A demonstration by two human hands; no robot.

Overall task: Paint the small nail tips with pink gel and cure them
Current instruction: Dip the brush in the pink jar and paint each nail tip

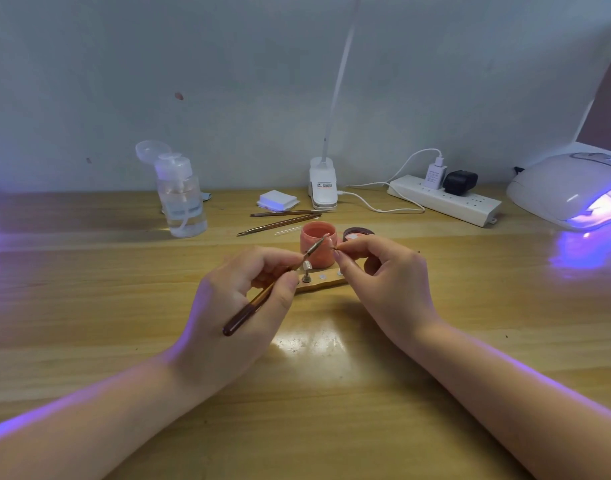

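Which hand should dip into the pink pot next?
Probably the left hand: it holds the brush, whose tip already sits by the open pink pot. The right hand pinches something small.

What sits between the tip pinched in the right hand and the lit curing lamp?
Nothing visible: from the right hand pinching the small nail tip, bare table runs to the curing lamp. The power strip lies farther back, off that path.

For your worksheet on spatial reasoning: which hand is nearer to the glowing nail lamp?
Right. The right hand is midway across the table, on the nail lamp's side; the left hand is farther away, beyond it.
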